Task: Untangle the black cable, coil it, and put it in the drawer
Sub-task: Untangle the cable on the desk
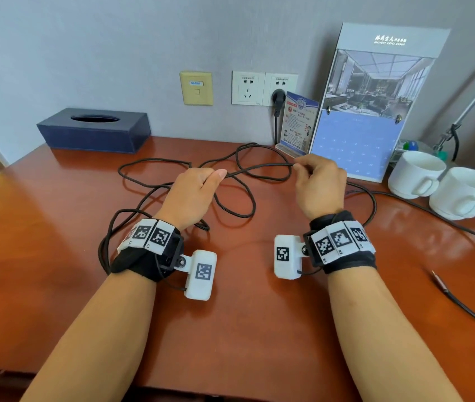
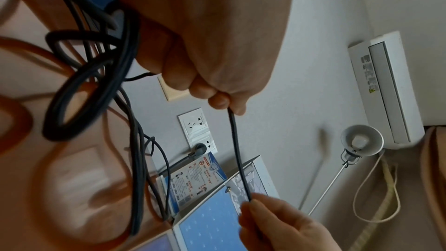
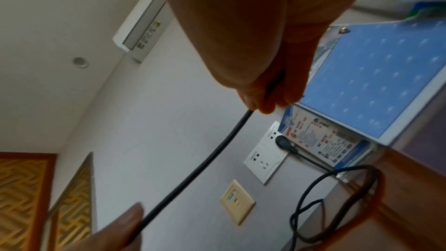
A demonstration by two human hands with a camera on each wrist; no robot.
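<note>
A long black cable [image 1: 231, 208] lies in loose tangled loops across the red-brown desk [image 1: 245, 314]. My left hand [image 1: 198, 188] pinches one strand of it above the desk, and several loops hang round that hand in the left wrist view, black cable [image 2: 96, 75]. My right hand [image 1: 316, 184] pinches the same strand a short way to the right. The stretch of black cable [image 3: 193, 171] between both hands is held taut. No drawer is in view.
A dark blue tissue box [image 1: 94, 130] stands at the back left. Wall sockets [image 1: 263, 88] hold a black plug [image 1: 278, 98] with its own lead. A leaflet stand [image 1: 298, 123], a tall display board [image 1: 372, 105] and two white cups [image 1: 444, 185] crowd the back right. Another cable end [image 1: 440, 282] lies at right.
</note>
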